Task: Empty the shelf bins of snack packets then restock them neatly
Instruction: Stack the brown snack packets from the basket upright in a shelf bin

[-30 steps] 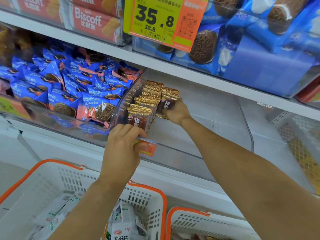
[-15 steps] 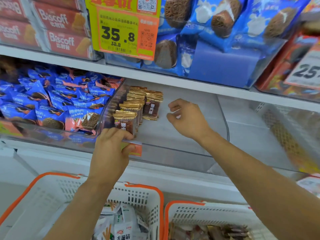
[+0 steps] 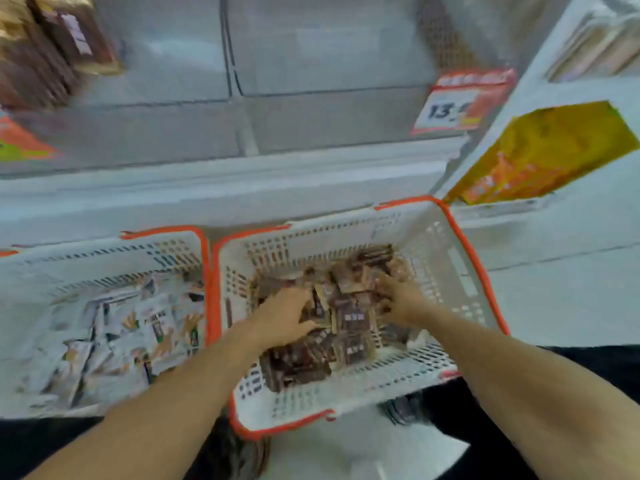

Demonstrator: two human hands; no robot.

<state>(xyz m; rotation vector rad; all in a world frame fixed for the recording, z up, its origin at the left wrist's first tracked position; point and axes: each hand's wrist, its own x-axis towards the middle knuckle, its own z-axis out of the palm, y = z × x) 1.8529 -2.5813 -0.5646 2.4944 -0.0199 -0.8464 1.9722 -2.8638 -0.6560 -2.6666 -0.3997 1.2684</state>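
The view is blurred by motion. A white basket with an orange rim (image 3: 346, 386) holds a heap of brown snack packets (image 3: 349, 327). Both my hands are down in this heap. My left hand (image 3: 284, 320) lies on the heap's left side, fingers and thumb closing round some packets. My right hand (image 3: 398, 301) digs its fingers into the right side; its grip is hidden by blur. At top left, a row of brown packets (image 3: 45, 53) stands in the clear shelf bin (image 3: 311, 64).
A second orange-rimmed basket (image 3: 104, 258) at the left holds several white snack packets (image 3: 104, 323). A price tag (image 3: 460, 102) hangs on the shelf front. A yellow packet (image 3: 540, 154) sits on the white unit at the right.
My view has swung down from the shelf to the baskets. Both hands left the shelf bin and dropped into the right basket's brown packets.
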